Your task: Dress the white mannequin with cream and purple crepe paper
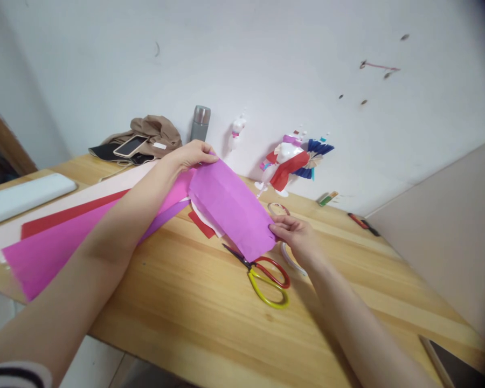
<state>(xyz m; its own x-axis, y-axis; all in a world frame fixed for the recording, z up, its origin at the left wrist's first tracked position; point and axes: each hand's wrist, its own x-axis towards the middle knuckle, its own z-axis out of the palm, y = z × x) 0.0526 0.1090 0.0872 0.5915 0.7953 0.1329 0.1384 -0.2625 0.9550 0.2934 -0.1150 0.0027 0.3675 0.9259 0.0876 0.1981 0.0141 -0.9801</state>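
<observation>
A magenta sheet of paper (234, 205) is stretched between my two hands above the table. My left hand (198, 152) pinches its far left corner. My right hand (293, 233) grips the right edge between thumb and fingers. Under the sheet's near edge lie scissors (269, 280) with one red and one yellow handle loop, their blades spread a little. A small red paper piece (201, 224) and a white piece show partly beneath the sheet. Rolls of tape (293, 260) lie behind and below my right hand, partly hidden by it.
Pink, red and purple sheets (60, 245) fan out under my left forearm. A white box-like device (28, 198), a phone (131, 146) on brown cloth and a grey bottle (200, 124) stand or lie at the left and back. Paper-dressed white figures (286, 161) stand against the wall.
</observation>
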